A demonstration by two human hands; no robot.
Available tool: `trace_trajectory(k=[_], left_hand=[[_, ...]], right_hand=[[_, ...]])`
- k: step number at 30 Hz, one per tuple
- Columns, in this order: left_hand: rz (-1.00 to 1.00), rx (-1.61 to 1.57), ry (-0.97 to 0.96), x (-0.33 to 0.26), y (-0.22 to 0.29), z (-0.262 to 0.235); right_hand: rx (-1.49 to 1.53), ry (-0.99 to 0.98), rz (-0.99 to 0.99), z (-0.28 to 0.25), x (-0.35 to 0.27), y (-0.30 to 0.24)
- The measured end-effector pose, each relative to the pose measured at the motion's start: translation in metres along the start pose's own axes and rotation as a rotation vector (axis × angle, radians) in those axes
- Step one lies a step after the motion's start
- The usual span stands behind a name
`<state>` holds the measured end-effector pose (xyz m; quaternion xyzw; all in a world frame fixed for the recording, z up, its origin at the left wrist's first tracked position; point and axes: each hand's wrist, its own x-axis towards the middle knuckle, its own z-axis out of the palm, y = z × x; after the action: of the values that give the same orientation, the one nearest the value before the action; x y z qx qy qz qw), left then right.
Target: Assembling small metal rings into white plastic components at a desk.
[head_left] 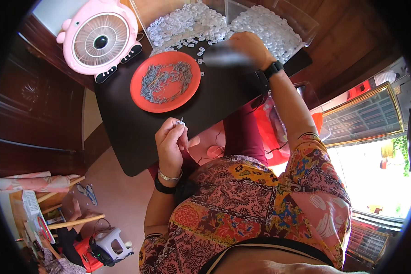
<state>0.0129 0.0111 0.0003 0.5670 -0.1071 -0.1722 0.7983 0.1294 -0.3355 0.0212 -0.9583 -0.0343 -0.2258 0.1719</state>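
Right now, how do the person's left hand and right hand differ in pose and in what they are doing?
The left hand is drawn in close to the body, pinching a small white piece with a thin metal pin between its fingertips; the right hand is stretched out far to the heap of small white plastic pieces by the clear bins. The left hand shows sharp; the right hand's fingers are blurred. Both wrists wear a black band.

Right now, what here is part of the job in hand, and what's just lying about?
In use: left hand pinching a small pin; right hand at the white pieces; orange plate of pins; clear bins.
Lying about: pink fan, stool.
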Motion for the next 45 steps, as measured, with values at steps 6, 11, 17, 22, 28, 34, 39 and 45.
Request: trace_trajectory(k=[6,11,17,22,28,34,39,45], left_hand=[[-0.007,-0.007,0.009,0.0,0.001,0.001],[-0.022,-0.007,0.023,0.001,0.002,0.002],[-0.018,-0.019,0.029,0.0,0.002,0.003],[-0.011,0.041,-0.023,0.001,0.003,0.002],[-0.001,-0.024,0.054,-0.004,0.003,0.002],[0.047,-0.043,0.014,-0.002,0.01,0.009],[0.102,0.043,0.013,0.0,0.012,0.011],[0.125,-0.062,0.029,-0.002,0.006,0.007]], right_hand=[[-0.242,-0.174,0.029,0.017,0.025,-0.009],[-0.266,-0.225,0.071,0.035,0.032,-0.008],[-0.118,-0.318,-0.107,0.032,0.033,0.0],[-0.162,-0.228,-0.096,0.025,0.027,-0.012],[0.938,-0.324,0.077,-0.007,-0.007,-0.079],[1.299,-0.495,0.061,-0.01,-0.061,-0.135],[1.396,-0.637,0.08,0.003,-0.08,-0.152],[1.381,-0.574,0.087,0.014,-0.096,-0.169]])
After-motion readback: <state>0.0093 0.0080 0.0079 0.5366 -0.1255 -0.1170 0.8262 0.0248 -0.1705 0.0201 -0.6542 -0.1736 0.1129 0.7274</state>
